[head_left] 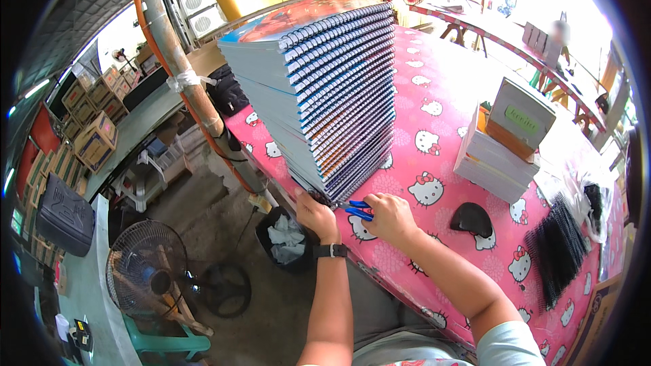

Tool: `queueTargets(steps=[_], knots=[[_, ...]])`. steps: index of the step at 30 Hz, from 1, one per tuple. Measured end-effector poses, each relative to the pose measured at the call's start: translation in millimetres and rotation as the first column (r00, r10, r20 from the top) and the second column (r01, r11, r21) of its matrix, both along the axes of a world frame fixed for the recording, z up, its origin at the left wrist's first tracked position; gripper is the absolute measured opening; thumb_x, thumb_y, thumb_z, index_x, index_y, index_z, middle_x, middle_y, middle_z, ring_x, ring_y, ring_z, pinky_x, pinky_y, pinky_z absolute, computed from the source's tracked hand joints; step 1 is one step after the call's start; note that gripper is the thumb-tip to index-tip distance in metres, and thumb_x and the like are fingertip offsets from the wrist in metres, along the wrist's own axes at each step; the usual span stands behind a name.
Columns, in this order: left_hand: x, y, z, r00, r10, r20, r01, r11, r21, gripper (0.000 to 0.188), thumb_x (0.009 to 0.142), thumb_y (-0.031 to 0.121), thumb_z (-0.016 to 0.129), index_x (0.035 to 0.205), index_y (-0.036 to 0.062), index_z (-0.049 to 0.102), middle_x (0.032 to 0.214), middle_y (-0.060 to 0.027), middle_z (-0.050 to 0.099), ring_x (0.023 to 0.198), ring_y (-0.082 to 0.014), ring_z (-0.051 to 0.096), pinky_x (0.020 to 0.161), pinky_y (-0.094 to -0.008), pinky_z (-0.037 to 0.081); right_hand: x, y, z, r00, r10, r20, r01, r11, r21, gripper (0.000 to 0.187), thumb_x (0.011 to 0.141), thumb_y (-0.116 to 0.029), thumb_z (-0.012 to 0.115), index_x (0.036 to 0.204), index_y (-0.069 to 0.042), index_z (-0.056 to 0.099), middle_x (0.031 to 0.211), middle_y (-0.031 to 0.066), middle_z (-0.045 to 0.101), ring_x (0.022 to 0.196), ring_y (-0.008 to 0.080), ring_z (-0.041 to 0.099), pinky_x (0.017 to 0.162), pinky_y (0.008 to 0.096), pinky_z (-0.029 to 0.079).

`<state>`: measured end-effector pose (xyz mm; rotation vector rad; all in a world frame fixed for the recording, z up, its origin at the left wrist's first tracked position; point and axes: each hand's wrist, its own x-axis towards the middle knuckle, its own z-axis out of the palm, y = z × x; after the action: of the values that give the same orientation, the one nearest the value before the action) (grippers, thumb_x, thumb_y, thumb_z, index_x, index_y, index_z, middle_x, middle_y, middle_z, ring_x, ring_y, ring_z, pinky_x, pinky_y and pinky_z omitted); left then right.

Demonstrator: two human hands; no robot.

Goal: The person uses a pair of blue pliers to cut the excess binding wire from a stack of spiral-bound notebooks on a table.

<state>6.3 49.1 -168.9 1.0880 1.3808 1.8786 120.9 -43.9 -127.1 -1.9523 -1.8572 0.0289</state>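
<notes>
Grips blue-handled pliers [359, 210] in the right hand [393, 217], low beside spiral-bound books [346, 102] stacked tall on the pink tabletop [437, 159]. Has the left hand [317, 218] at their bottom corner, maybe pinching; cannot tell.

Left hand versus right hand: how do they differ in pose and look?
The left hand is at the near bottom corner of the spiral-bound book stack; the right hand lies farther right, gripping blue-handled pliers. The left wrist wears a black wristband; the right wrist is bare. Both are ungloved.
</notes>
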Motion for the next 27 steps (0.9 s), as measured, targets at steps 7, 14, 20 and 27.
queueTargets(steps=[7,14,20,27], knots=[[-1.5,1.0,-7.2,0.996,0.069,-0.062,-0.066,0.996,0.052,0.053,0.099,0.031,0.037,0.066,-0.0093,0.044,0.053,-0.0171,0.043,0.051,-0.0251,0.031,0.051,-0.0408,0.031,2.0,-7.9,3.0,0.989,-0.001,0.146,-0.020,0.990,0.140,0.037,0.064,-0.024,0.072,0.094,-0.006,0.061,0.085,0.0088,0.061,0.088,0.0268,0.059,0.078,0.0397,0.046],[-7.0,-1.5,-6.1,0.999,-0.041,-0.022,0.041,0.999,-0.012,0.054,0.099,0.035,0.036,0.080,-0.0132,0.052,0.070,-0.0150,0.053,0.064,-0.0205,0.037,0.064,-0.0370,0.039,-8.4,-2.6,9.6,0.999,0.010,0.036,-0.005,0.991,-0.134,0.036,0.068,-0.024,0.069,0.096,-0.004,0.060,0.093,0.0123,0.060,0.096,0.0278,0.057,0.081,0.0397,0.044],[-6.9,0.2,-3.7,0.994,-0.043,0.100,0.046,0.999,-0.028,0.057,0.099,0.037,0.036,0.081,-0.0146,0.053,0.072,-0.0163,0.055,0.064,-0.0203,0.039,0.063,-0.0371,0.039,-1.1,-5.2,11.2,1.000,-0.001,-0.022,-0.003,0.985,-0.175,0.037,0.067,-0.023,0.069,0.096,-0.003,0.059,0.095,0.0131,0.060,0.098,0.0275,0.056,0.082,0.0410,0.043],[-0.4,-5.7,7.7,0.994,-0.043,0.096,0.042,0.999,0.009,0.059,0.099,0.040,0.037,0.082,-0.0139,0.053,0.074,-0.0159,0.055,0.066,-0.0198,0.041,0.064,-0.0372,0.040,-8.1,-0.9,0.3,0.998,0.007,0.060,0.002,0.989,-0.147,0.039,0.064,-0.023,0.069,0.097,-0.005,0.059,0.092,0.0111,0.061,0.097,0.0265,0.056,0.083,0.0420,0.043]])
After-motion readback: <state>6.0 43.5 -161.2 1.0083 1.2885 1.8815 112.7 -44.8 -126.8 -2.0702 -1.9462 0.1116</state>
